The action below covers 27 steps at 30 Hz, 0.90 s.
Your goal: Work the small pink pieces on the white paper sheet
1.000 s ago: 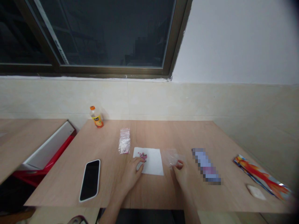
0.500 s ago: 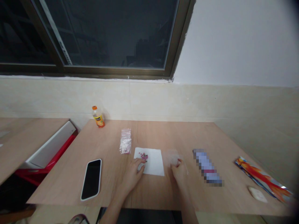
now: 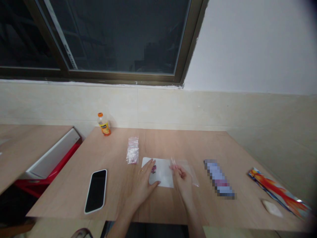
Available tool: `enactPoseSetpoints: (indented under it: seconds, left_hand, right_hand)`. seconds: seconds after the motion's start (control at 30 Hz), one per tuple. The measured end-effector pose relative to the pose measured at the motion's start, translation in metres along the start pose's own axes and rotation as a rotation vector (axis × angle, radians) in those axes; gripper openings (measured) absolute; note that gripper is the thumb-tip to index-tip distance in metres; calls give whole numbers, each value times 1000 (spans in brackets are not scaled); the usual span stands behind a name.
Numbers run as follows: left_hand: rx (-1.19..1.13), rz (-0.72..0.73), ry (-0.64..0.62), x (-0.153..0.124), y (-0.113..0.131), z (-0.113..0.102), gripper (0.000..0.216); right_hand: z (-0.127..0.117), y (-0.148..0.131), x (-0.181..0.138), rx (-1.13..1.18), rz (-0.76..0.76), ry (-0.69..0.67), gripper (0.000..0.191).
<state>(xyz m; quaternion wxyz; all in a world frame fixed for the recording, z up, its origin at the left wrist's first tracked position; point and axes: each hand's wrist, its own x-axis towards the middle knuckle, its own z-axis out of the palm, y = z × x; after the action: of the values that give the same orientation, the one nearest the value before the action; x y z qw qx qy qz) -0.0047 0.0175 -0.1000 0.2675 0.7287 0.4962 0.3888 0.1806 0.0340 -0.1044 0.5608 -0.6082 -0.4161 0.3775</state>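
Note:
A sheet of white paper (image 3: 164,172) lies on the table, bearing a small cluster of pink and dark bead-like pieces (image 3: 154,169). My left hand (image 3: 143,183) rests over the paper's left side, thumb and fingers spread around the cluster and nothing held in them. At the paper's right edge, my right hand (image 3: 183,181) pinches a small clear plastic bag (image 3: 173,162), which stands tilted up from the fingertips. Beneath and beyond that hand, more clear plastic (image 3: 192,170) lies flat on the wood; how many bags it is I cannot tell.
A row of overlapping filled clear bags (image 3: 133,150) lies left of the paper. Farther left are a phone (image 3: 96,191) and an orange-capped bottle (image 3: 104,125). To the right lie a pixelated device (image 3: 219,178), a colourful packet (image 3: 278,191) and a whitish object (image 3: 272,208).
My right hand has moved left to the paper's edge, lifting a clear bag. My left hand has opened from a pinch near the pieces, which now sit in a tighter cluster.

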Motion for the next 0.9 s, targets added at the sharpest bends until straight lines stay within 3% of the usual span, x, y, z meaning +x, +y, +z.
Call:
enactPoseSetpoints:
  seconds: [0.17,0.33,0.7,0.9]
  left_hand:
    - [77,-17,3,1,6,-3,76]
    - [91,-16,9,2,4,-10,65]
    - [178,35,-73,3,1,-13,76]
    - [153,45,-25,1,1,-11,87]
  right_hand:
    - [28,-25,-29,53,21,-310,46]
    - [39,-38,-40,91,-12,-453,39]
    - [30,-30,-28,-34,-15,-451,34]
    - [31,-30,-27,-3,15,-416,33]
